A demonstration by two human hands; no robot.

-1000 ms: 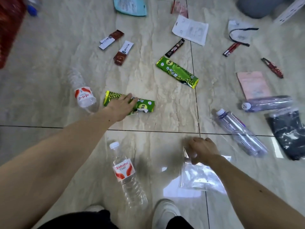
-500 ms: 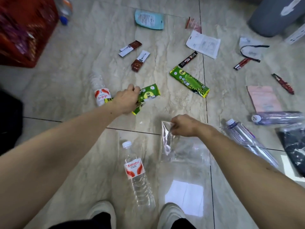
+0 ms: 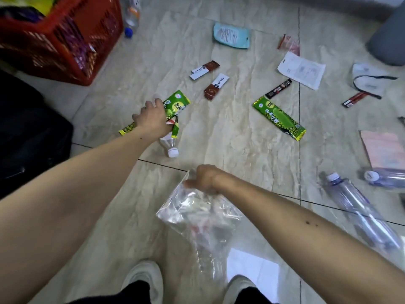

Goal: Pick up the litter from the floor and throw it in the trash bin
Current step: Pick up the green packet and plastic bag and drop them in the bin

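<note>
My left hand (image 3: 153, 119) is shut on a green snack wrapper (image 3: 177, 104), held off the tiled floor. Beneath that hand lies a clear bottle with a red label and white cap (image 3: 172, 148), partly hidden; I cannot tell whether the hand touches it. My right hand (image 3: 203, 178) grips the top corner of a clear plastic bag (image 3: 197, 218), which hangs crumpled above my shoes. A grey bin (image 3: 390, 38) stands at the far right edge. More litter lies ahead: a second green wrapper (image 3: 278, 117) and two brown sachets (image 3: 215, 86).
A red crate (image 3: 65, 44) holding things stands at the back left, with a black object (image 3: 28, 139) in front of it. White paper (image 3: 301, 70), a blue pouch (image 3: 232, 36), a mask (image 3: 368, 81), a pink packet (image 3: 385, 150) and clear bottles (image 3: 359, 211) are scattered to the right.
My left hand closed on the green wrapper and lifted it off the floor. My right hand raised the clear bag from the tiles. The view swung left, bringing the red crate in.
</note>
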